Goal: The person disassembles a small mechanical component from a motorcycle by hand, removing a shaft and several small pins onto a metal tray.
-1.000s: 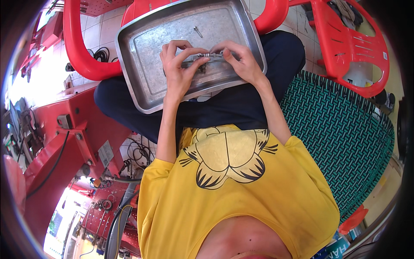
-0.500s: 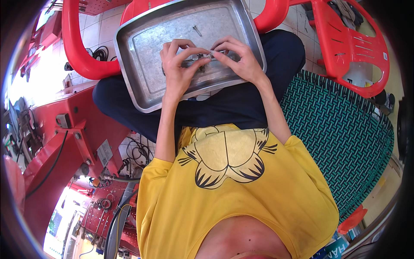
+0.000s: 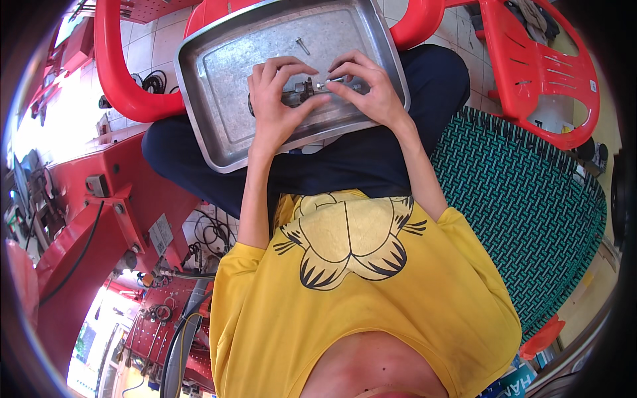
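A shallow metal tray (image 3: 229, 79) rests across my lap. Inside it, a dark metal part (image 3: 292, 97) with a knobbly end lies beneath my left hand (image 3: 271, 99). The thumb and index finger of that hand are spread apart over the part's right end; its other fingers are partly hidden. My right hand (image 3: 375, 93) is closed, pinching a small shiny metal piece (image 3: 340, 80) between thumb and fingers, close to the knobbly end. Whether the piece touches the dark part is hard to see. A loose bolt (image 3: 302, 46) lies farther back in the tray.
Red plastic chair arms (image 3: 136, 99) flank the tray at the far side. Another red chair (image 3: 541, 73) stands far right, beside a green woven seat (image 3: 517, 205). Red machinery (image 3: 99, 212) and black cables (image 3: 215, 232) are to my left.
My left thumb and index finger have moved apart, uncovering the dark part's knobbly end. The right fingers have shifted slightly, so the shiny piece shows more clearly. The bolt has not moved.
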Action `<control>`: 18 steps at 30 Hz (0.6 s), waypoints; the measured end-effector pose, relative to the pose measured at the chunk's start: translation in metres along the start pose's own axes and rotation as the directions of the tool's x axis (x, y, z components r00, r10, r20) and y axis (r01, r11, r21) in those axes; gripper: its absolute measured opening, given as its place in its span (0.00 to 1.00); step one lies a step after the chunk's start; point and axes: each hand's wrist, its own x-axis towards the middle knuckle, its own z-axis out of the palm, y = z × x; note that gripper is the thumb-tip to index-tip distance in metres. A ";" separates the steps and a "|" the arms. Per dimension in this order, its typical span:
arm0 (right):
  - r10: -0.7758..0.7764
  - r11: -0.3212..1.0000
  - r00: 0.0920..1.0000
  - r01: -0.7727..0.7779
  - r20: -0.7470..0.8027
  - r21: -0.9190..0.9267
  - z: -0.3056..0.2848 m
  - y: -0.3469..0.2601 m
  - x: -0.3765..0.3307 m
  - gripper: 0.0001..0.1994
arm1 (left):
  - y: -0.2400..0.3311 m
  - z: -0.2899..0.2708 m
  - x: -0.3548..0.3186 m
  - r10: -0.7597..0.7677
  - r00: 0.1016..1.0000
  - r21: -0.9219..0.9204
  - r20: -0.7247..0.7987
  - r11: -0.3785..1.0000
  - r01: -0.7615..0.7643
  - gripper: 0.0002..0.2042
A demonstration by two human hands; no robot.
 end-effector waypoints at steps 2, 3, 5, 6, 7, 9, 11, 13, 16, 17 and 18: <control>-0.012 1.000 1.000 0.012 -0.011 -0.001 0.000 0.001 0.000 0.09 | 0.001 0.000 0.001 -0.004 1.000 0.015 -0.002 1.000 0.004 0.08; -0.018 1.000 1.000 0.018 -0.016 -0.001 0.000 0.001 0.000 0.09 | -0.002 0.001 0.000 0.026 1.000 0.060 0.016 0.998 -0.027 0.09; -0.031 1.000 0.999 0.031 -0.015 -0.003 0.001 0.003 0.000 0.08 | -0.009 0.003 -0.003 0.082 0.995 0.149 0.053 0.985 -0.089 0.11; -0.038 0.999 0.999 0.038 -0.015 -0.003 0.001 0.003 0.000 0.08 | -0.012 0.003 -0.005 0.070 0.996 0.138 0.055 0.987 -0.077 0.11; -0.030 1.000 0.999 0.030 -0.018 -0.003 0.001 0.003 0.000 0.08 | -0.012 0.003 -0.005 0.060 0.997 0.124 0.058 0.990 -0.067 0.11; -0.015 1.000 1.000 0.015 -0.022 -0.002 0.001 0.002 0.000 0.08 | -0.011 0.004 -0.005 0.036 0.998 0.080 0.043 0.996 -0.039 0.09; -0.009 1.000 1.000 0.009 -0.028 -0.008 0.000 0.001 0.000 0.09 | -0.003 0.002 -0.001 0.006 1.000 0.020 0.010 1.000 -0.007 0.07; -0.008 1.000 0.999 0.008 -0.032 -0.012 0.001 0.001 0.000 0.09 | -0.001 0.002 0.000 -0.008 1.000 0.008 -0.006 1.000 0.008 0.07; -0.014 1.000 0.999 0.014 -0.029 -0.008 0.001 0.001 0.001 0.09 | -0.010 0.004 -0.003 0.016 0.999 0.112 0.037 0.993 -0.020 0.08; -0.015 1.000 1.000 0.015 -0.024 0.000 0.000 0.000 0.001 0.09 | -0.014 0.005 -0.004 0.029 0.998 0.167 0.064 0.985 -0.039 0.09; -0.017 1.000 1.000 0.017 -0.019 0.007 0.000 0.000 0.001 0.09 | -0.017 0.007 -0.006 0.035 0.997 0.149 0.072 0.988 -0.046 0.09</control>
